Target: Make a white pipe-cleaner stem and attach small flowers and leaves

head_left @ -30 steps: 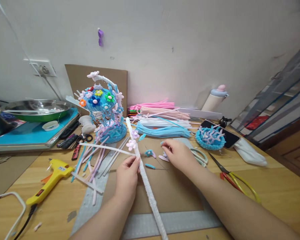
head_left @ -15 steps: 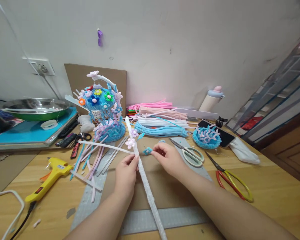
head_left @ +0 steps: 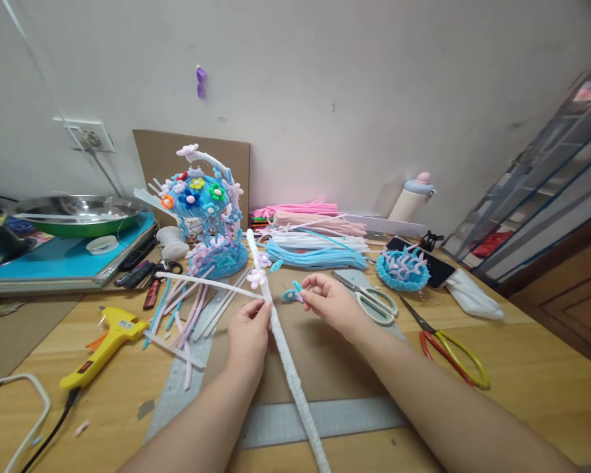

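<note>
My left hand [head_left: 249, 332] is closed round a long white fuzzy stem [head_left: 289, 368] that slants across the work area. Pale pink flowers [head_left: 259, 276] and a small blue loop [head_left: 276, 266] sit near the stem's upper end. From beside my left fingers a thin white pipe cleaner [head_left: 211, 284] runs out to the left. My right hand [head_left: 328, 302] pinches a small blue pipe-cleaner piece [head_left: 298, 287] to the right of the stem, apart from it. Below that piece, a small blue flower [head_left: 289, 295] shows at my right fingertips; how they connect is unclear.
A jellyfish-like pipe-cleaner ornament [head_left: 201, 197] stands at back left, by bundles of pipe cleaners [head_left: 318, 255]. A yellow glue gun [head_left: 103, 345] lies left. White-handled scissors [head_left: 374, 303], red-and-yellow scissors [head_left: 453, 355] and a blue fuzzy disc [head_left: 402, 279] lie right. Cardboard [head_left: 325, 381] covers a grey mat.
The small blue piece between my right fingers has turned and now points upward, and the blue flower there looks tilted. My left hand keeps its hold on the stem. The view has shifted slightly.
</note>
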{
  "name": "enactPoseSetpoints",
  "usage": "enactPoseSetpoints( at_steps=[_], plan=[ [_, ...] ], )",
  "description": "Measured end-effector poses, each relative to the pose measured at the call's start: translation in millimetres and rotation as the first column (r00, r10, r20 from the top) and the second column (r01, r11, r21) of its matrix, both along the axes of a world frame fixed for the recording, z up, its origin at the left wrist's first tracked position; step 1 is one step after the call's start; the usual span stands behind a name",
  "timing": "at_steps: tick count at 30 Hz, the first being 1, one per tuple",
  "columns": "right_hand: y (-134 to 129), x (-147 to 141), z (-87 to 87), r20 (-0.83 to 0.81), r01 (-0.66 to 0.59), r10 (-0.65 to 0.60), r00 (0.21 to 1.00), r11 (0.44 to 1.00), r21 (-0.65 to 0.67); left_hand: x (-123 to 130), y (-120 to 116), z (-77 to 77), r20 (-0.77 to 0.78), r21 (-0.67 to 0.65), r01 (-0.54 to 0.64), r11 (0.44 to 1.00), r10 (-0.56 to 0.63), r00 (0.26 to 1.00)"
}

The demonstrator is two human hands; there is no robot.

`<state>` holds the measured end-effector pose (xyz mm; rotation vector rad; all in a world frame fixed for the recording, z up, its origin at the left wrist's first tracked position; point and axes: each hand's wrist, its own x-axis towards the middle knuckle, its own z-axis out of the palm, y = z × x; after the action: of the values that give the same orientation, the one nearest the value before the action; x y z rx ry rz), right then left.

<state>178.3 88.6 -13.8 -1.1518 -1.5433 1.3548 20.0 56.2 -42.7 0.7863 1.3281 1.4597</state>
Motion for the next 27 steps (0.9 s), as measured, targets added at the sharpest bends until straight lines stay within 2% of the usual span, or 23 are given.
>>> enactPoseSetpoints(
  at_steps=[4, 6, 8, 10, 13, 17, 21, 27],
  plan=[
    [-3, 14, -12.2, 0.207, -0.172, 0.171, 0.963, 0.985, -0.013, -5, 4, -5.9, -0.006, -0.001, -0.045, 0.999, 0.045, 0.999],
    [-7, 11, -17.7, 0.321, -0.212, 0.188, 0.928, 0.976, 0.042, -6, 4, -5.8, -0.010, 0.001, -0.037, 0.999, 0.037, 0.999],
    [-10, 8, -18.9, 0.460, -0.208, 0.112, 0.881, 0.965, 0.163, -5, 4, -4.3, -0.012, 0.000, -0.022, 1.000, 0.022, 1.000],
    [-10, 10, -15.1, 0.552, -0.150, -0.053, 0.832, 0.937, 0.316, -5, 3, -2.6, -0.016, -0.005, -0.011, 1.000, 0.011, 1.000],
    [-2, 25, -5.8, 0.539, -0.002, -0.299, 0.788, 0.873, 0.488, -5, 3, -1.2, -0.028, -0.014, -0.003, 1.000, 0.002, 1.000],
    [18, 51, -3.3, 0.462, 0.158, -0.448, 0.765, 0.827, 0.540, -5, 4, -1.8, -0.038, -0.012, 0.013, 1.000, -0.013, 0.999],
    [27, 55, -11.5, 0.426, 0.203, -0.481, 0.766, 0.810, 0.550, -4, 5, -2.2, -0.035, 0.004, 0.032, 0.999, -0.032, 0.999],
    [16, 40, -16.1, 0.386, 0.187, -0.457, 0.801, 0.804, 0.565, -5, 4, -3.0, -0.030, 0.012, 0.063, 0.998, -0.063, 0.998]
  ],
)
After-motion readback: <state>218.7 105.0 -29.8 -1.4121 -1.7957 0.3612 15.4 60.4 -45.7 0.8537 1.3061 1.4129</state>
